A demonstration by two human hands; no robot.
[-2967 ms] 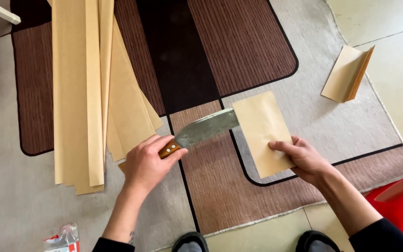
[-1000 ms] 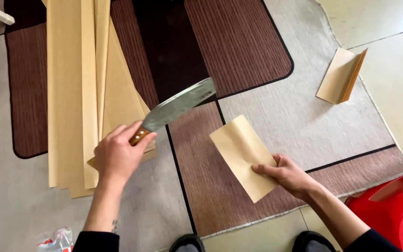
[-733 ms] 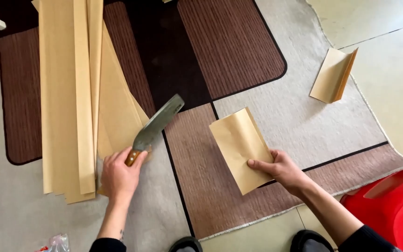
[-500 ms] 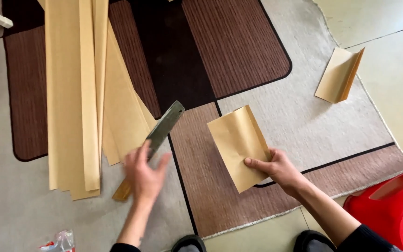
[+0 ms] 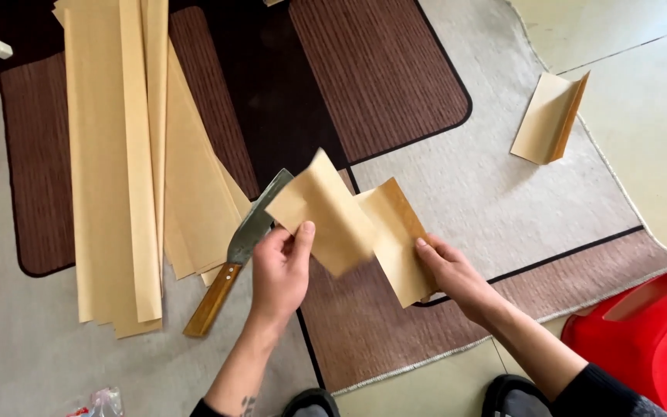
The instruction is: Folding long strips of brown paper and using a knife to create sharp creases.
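Both hands were up over the rug, each holding its own tan paper sheet. Left hand was pinched on the nearer sheet, thumb on its lower edge, sheet tilted and slightly blurred. Right hand was clamped on the second sheet, fingers along its right edge, lower corner hanging down toward the rug. The two sheets overlapped in the middle from this angle; couldn't tell if they actually touched. Hands were apart, one sheet each, roughly level with each other.

Cleaver lay flat on the rug just left of the left hand, nobody touching it: wooden handle toward the person, blade pointing up and away, blade tip partly hidden behind the nearer sheet. Its blade sat beside the edge of the long paper strips, a stack running lengthwise down the left side of the rug, ends fanned out. One folded paper piece sat well apart at the rug's far right edge. Red plastic stool was at the lower right, near the right forearm.
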